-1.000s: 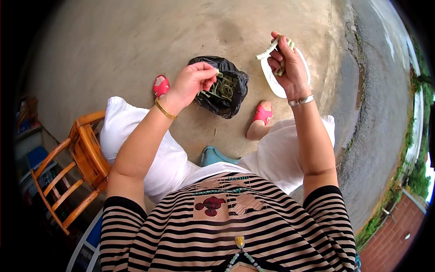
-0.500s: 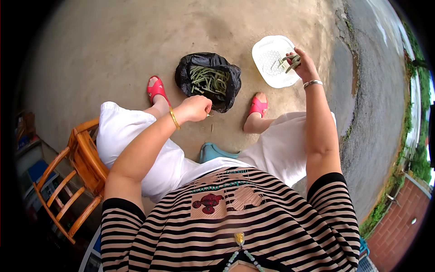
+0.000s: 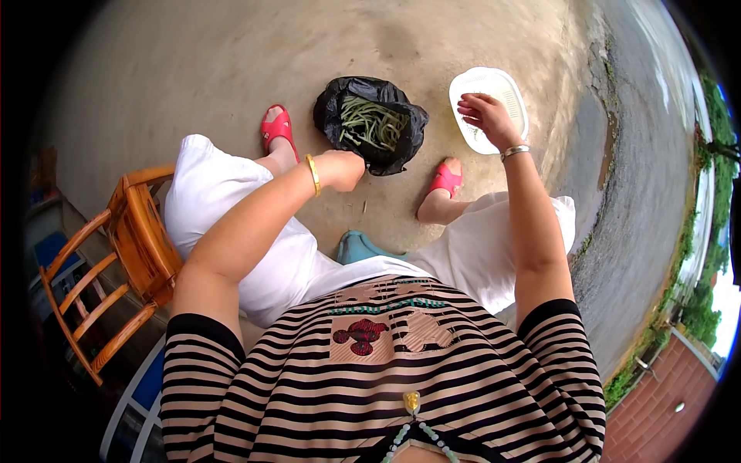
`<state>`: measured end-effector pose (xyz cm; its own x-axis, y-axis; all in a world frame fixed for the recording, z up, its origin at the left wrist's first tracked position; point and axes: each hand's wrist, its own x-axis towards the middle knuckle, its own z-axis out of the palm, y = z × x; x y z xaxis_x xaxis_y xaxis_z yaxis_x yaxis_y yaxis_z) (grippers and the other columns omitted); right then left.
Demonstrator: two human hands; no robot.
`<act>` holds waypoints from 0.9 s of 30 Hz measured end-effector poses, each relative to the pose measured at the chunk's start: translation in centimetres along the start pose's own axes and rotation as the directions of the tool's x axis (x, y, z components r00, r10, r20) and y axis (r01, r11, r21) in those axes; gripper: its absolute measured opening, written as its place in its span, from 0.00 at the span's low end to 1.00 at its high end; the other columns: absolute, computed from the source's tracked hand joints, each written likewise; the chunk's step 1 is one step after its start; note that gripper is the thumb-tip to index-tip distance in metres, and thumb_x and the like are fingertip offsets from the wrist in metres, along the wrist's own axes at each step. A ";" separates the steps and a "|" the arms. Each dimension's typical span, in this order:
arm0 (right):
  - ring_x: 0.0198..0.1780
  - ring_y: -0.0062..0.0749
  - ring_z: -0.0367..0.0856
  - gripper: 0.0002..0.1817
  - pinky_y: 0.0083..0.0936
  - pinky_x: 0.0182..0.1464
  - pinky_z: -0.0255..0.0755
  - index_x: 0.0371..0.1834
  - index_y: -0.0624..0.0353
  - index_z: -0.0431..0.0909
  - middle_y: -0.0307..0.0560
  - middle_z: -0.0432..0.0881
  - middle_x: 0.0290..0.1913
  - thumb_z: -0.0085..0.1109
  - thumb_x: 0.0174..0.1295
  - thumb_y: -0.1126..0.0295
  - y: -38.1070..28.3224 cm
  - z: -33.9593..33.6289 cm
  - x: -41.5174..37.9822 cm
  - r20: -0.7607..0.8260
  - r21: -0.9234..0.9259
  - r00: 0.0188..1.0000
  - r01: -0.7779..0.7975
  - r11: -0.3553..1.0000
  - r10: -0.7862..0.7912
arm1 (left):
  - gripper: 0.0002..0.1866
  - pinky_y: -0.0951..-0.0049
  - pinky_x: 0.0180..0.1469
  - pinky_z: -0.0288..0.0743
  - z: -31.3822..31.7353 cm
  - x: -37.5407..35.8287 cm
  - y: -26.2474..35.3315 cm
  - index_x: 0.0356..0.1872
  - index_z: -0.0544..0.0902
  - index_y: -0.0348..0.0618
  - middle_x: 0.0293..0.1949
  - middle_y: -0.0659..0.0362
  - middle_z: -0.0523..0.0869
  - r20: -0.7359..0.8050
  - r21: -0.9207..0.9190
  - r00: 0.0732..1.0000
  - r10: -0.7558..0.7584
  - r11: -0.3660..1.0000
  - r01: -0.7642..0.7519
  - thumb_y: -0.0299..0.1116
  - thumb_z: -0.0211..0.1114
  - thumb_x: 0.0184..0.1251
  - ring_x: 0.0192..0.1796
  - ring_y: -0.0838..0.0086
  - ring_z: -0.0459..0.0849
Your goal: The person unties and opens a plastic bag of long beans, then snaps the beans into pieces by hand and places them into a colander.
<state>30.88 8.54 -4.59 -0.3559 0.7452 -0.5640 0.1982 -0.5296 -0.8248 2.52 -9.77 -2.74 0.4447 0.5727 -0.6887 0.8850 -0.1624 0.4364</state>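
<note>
My left hand, with a gold bangle at the wrist, is closed just below the near edge of a black plastic bag. Anything in its curled fingers is hidden. Long green beans lie in the open bag. Over a white perforated basket is my right hand, wearing a silver bangle. Its fingers are apart, and no beans show between them. The hand covers part of the basket's inside.
Red sandals are on both feet on the concrete floor. A light blue object shows between the knees. A wooden chair stands at the left. Small scraps lie on the floor. A grey road runs along the right.
The beans seen in my right hand are no longer visible there, and that hand has moved left over the basket. My left hand is slightly higher, nearer the bag. The view has shifted.
</note>
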 end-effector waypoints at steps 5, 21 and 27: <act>0.46 0.24 0.81 0.18 0.20 0.49 0.74 0.54 0.62 0.75 0.43 0.81 0.47 0.52 0.68 0.62 3.6 6.7 0.5 0.350 -0.458 0.917 -0.014 0.889 0.195 | 0.08 0.59 0.40 0.77 -3.7 -1.8 -1.4 0.28 0.85 0.40 0.32 0.47 0.85 -0.267 -0.045 0.960 -0.083 0.996 0.074 0.26 0.57 0.52 0.38 0.54 0.83; 0.45 0.49 0.80 0.12 0.39 0.49 0.74 0.40 0.55 0.82 0.53 0.83 0.40 0.54 0.54 0.67 22.2 20.1 -1.7 0.612 -0.771 0.769 0.527 0.358 0.186 | 0.08 0.54 0.43 0.68 -8.7 -9.3 -1.3 0.39 0.80 0.42 0.37 0.51 0.84 -0.564 -0.102 0.822 -0.082 0.994 0.029 0.31 0.57 0.64 0.42 0.55 0.81; 0.35 0.41 0.84 0.10 0.33 0.39 0.77 0.37 0.57 0.82 0.52 0.84 0.34 0.53 0.56 0.69 23.4 19.0 2.6 0.343 -0.769 0.934 0.340 0.541 -0.099 | 0.10 0.59 0.44 0.73 -9.7 -11.6 -3.0 0.43 0.80 0.39 0.37 0.48 0.83 -0.642 -0.218 0.721 -0.260 0.964 0.154 0.30 0.55 0.65 0.42 0.52 0.80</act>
<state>17.27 -9.62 -24.61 -0.6655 0.6092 -0.4312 0.6886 0.2782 -0.6696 -6.67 -8.10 9.56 0.0017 0.9713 -0.2379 0.8913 0.1064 0.4407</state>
